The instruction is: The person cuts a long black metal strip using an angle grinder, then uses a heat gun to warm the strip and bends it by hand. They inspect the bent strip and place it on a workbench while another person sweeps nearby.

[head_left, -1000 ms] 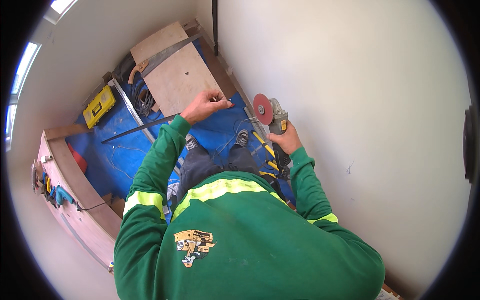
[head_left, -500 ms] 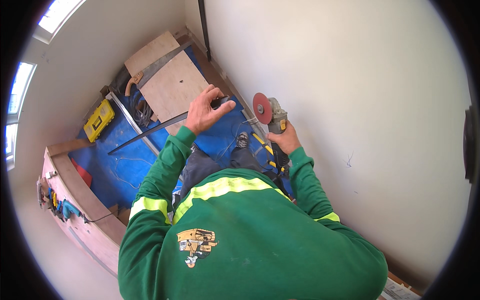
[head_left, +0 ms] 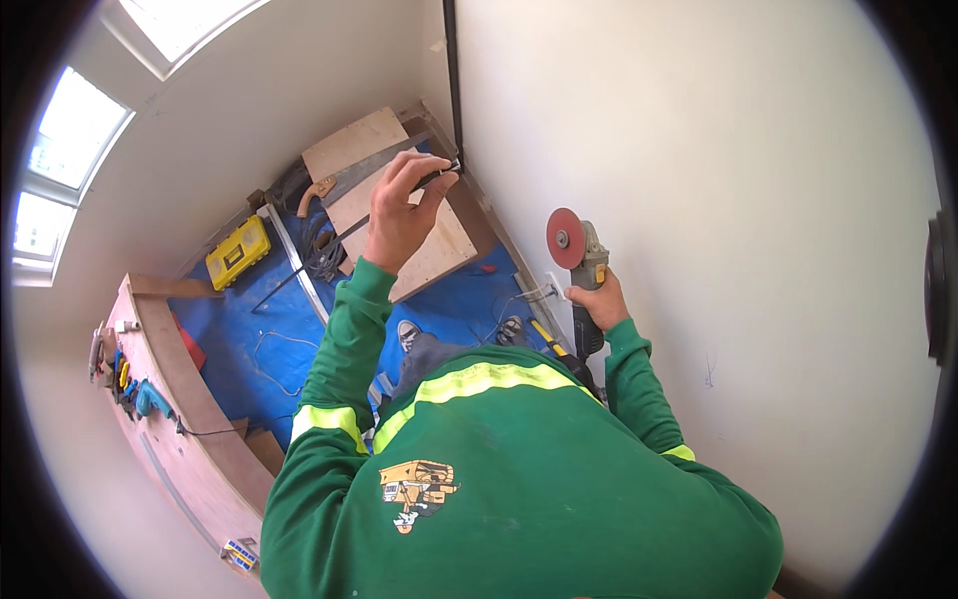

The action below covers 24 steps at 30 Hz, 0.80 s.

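Note:
My left hand [head_left: 399,212] is raised, thumb and fingers closed round one end of a long dark metal bar [head_left: 351,233]. The bar slants down to the left, over plywood and the blue floor covering. On the right, my right hand [head_left: 603,301] grips the body of an angle grinder [head_left: 589,270]. Its red disc [head_left: 566,238] faces left, apart from the bar. Whether the disc is turning I cannot tell.
Plywood sheets [head_left: 447,240] and a handsaw [head_left: 317,195] lie ahead. A yellow case [head_left: 238,252] stands left of a pale metal strip [head_left: 299,268]. Small tools, including a teal power tool [head_left: 152,399], lie on a wooden bench [head_left: 190,469]. The wall [head_left: 758,230] is close on my right.
My left hand has risen and turned, bringing the bar's held end farther forward. The grinder has shifted slightly in my right hand's grip. The view has tilted, showing more of the windows.

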Each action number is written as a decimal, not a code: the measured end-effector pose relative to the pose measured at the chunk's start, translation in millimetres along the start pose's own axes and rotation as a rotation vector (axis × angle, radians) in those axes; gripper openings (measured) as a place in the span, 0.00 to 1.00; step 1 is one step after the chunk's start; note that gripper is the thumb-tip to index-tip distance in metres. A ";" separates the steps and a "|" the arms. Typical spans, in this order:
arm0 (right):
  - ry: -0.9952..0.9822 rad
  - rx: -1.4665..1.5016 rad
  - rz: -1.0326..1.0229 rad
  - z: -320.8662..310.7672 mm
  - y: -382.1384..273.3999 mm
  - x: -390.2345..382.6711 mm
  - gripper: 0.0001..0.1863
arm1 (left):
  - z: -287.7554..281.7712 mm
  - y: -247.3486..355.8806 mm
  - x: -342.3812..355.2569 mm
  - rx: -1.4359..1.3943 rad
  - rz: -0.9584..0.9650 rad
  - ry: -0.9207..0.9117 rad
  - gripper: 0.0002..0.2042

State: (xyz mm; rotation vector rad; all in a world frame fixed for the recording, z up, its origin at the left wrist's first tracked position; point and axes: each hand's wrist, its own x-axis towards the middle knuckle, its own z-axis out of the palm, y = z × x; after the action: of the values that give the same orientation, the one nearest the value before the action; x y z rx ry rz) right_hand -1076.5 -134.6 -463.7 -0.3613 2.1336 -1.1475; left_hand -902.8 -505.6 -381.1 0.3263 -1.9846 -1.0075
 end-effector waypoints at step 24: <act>0.004 0.087 -0.057 24.4 9.0 -10.4 0.34 | -42.6 34.8 5.3 -0.052 0.125 -0.067 0.13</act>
State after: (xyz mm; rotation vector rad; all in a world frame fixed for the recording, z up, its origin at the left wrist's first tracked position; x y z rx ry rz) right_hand -1051.6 -139.3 -475.8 -0.3823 2.0810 -1.2705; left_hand -867.4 -508.9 -338.9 0.1398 -2.0084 -1.0004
